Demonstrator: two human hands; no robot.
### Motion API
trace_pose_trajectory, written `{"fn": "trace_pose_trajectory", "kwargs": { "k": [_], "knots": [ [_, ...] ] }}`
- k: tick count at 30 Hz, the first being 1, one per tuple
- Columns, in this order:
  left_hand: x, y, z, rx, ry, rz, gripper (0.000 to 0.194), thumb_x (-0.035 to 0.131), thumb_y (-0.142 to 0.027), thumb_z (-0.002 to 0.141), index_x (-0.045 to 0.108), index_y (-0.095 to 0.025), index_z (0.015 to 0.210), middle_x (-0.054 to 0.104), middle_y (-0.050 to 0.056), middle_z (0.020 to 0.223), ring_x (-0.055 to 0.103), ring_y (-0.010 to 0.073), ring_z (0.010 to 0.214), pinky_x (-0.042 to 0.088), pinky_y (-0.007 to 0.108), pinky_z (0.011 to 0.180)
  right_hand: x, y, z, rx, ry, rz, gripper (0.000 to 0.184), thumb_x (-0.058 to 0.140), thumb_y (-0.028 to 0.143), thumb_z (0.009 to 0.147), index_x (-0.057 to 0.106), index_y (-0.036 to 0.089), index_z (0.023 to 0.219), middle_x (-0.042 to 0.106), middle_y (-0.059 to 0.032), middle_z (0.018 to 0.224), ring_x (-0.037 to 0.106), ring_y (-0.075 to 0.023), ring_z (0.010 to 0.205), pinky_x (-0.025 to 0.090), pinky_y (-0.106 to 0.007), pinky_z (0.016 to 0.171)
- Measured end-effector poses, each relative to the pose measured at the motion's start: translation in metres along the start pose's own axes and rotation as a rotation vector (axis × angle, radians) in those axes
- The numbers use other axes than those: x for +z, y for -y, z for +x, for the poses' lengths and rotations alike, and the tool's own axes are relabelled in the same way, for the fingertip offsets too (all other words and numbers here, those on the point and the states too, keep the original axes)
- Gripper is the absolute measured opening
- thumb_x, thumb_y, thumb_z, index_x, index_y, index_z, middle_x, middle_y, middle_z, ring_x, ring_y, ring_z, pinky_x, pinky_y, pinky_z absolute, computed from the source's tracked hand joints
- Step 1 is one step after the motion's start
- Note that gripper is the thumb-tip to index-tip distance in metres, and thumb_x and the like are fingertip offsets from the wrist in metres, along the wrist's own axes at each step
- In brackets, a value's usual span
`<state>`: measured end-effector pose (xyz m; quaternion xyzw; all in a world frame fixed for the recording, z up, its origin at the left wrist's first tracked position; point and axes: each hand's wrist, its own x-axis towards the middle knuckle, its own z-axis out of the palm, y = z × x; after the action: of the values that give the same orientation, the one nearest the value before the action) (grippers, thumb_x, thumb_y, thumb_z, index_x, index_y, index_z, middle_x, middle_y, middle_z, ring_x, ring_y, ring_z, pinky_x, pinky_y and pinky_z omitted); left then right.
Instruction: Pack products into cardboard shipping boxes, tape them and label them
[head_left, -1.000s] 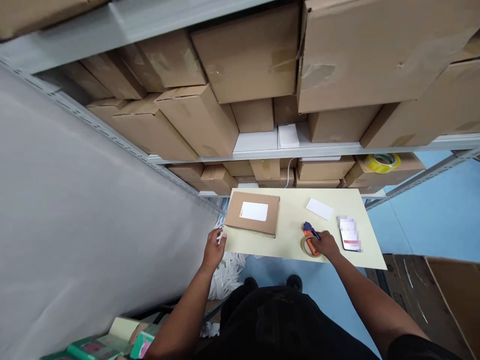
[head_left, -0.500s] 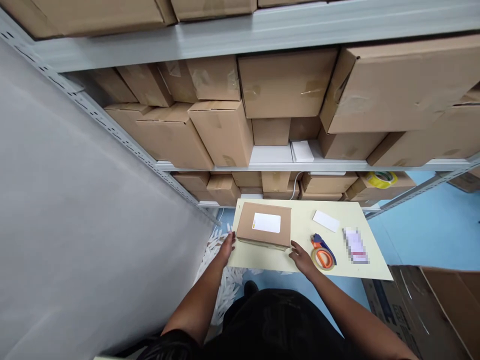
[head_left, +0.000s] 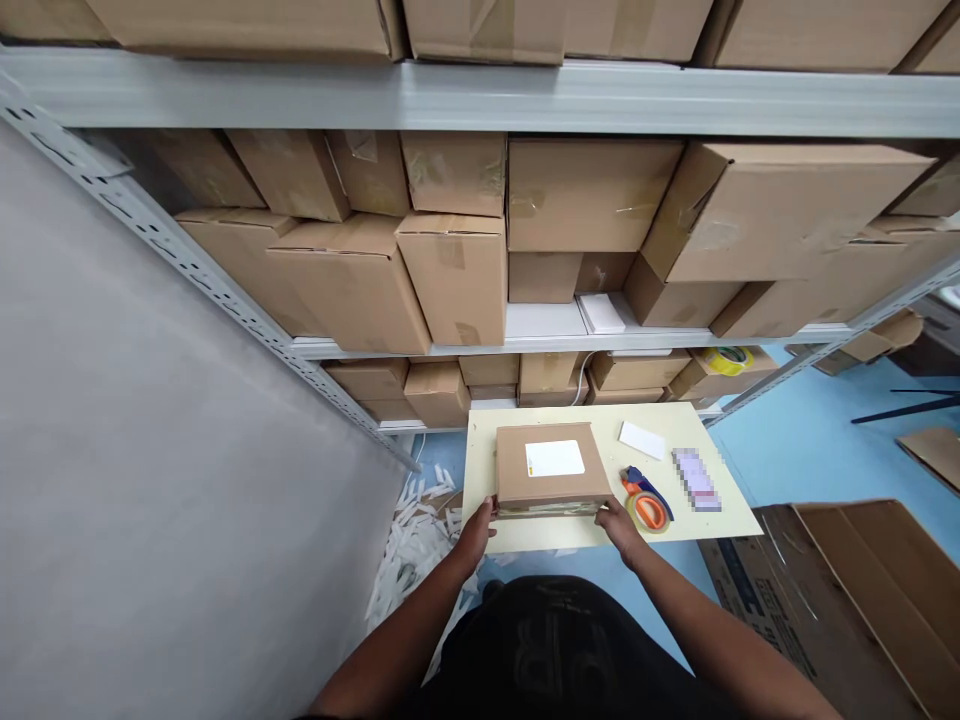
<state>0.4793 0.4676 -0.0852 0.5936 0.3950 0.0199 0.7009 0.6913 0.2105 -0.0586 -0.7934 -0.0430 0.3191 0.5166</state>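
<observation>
With twelve o'clock pointing away from the person and the dial centred on the pale tabletop (head_left: pixel 480 435), the brown cardboard box (head_left: pixel 517 488) lies flat at nine o'clock, a white label (head_left: pixel 555 458) on its upper face and shiny tape along its near side. The left hand (head_left: pixel 475 530) is at the box's seven o'clock corner, its fingertips touching the cardboard and its thumb held apart from them. The right hand (head_left: pixel 618 526) is at the box's five o'clock corner, fingertips against the edge, thumb spread in front of the near side — how firmly either set of fingers grips, I cannot tell.

Just beside the right hand, at about four o'clock on the tabletop, lies an orange and blue tape dispenser (head_left: pixel 649 508) with its roll of tape. A white card (head_left: pixel 641 440) lies at one o'clock, and a flat pixelated item (head_left: pixel 696 480) at three, its details blurred out. Beyond the tabletop, at twelve, a grey metal rack (head_left: pixel 465 100) carries rows of cartons; a yellow tape roll (head_left: pixel 729 360) sits on one of them near one o'clock. White paper strips (head_left: pixel 401 570) litter the floor at eight — a large open carton (head_left: pixel 780 590) stands at four
</observation>
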Motion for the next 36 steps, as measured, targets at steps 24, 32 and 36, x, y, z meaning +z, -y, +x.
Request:
{"fn": "trace_pose_trajectory", "kwargs": {
  "k": [24,32,36],
  "knots": [
    [-0.023,-0.06,0.008,0.288,-0.137,0.138,0.052,0.051,-0.062,0.094,0.068,-0.023,0.125,0.063,0.013,0.141,0.058,0.0303,0.132,0.049,0.045,0.108,-0.021,0.047,0.001,-0.041,-0.19,-0.127,0.057,0.063,0.053,0.077,0.071,0.021,0.124,0.069,-0.0126,0.132,0.062,-0.0319,0.124,0.048,-0.04,0.102],
    [-0.041,-0.085,0.006,0.452,-0.181,0.247,0.041,0.059,-0.055,0.088,0.072,-0.022,0.108,0.072,0.011,0.119,0.067,0.0294,0.114,0.051,0.044,0.105,-0.038,0.019,-0.029,0.028,-0.226,-0.128,0.047,0.065,0.056,0.072,0.075,0.021,0.102,0.076,-0.0116,0.112,0.07,-0.0333,0.105,0.052,-0.044,0.093],
    [-0.035,-0.109,0.006,0.538,-0.156,0.292,0.035,0.058,-0.048,0.089,0.072,-0.021,0.107,0.072,0.01,0.113,0.068,0.0278,0.107,0.054,0.042,0.098,-0.034,0.017,-0.037,-0.008,-0.189,-0.149,0.043,0.066,0.055,0.071,0.076,0.021,0.097,0.077,-0.0084,0.099,0.07,-0.0316,0.095,0.052,-0.042,0.089]
  ]
}}
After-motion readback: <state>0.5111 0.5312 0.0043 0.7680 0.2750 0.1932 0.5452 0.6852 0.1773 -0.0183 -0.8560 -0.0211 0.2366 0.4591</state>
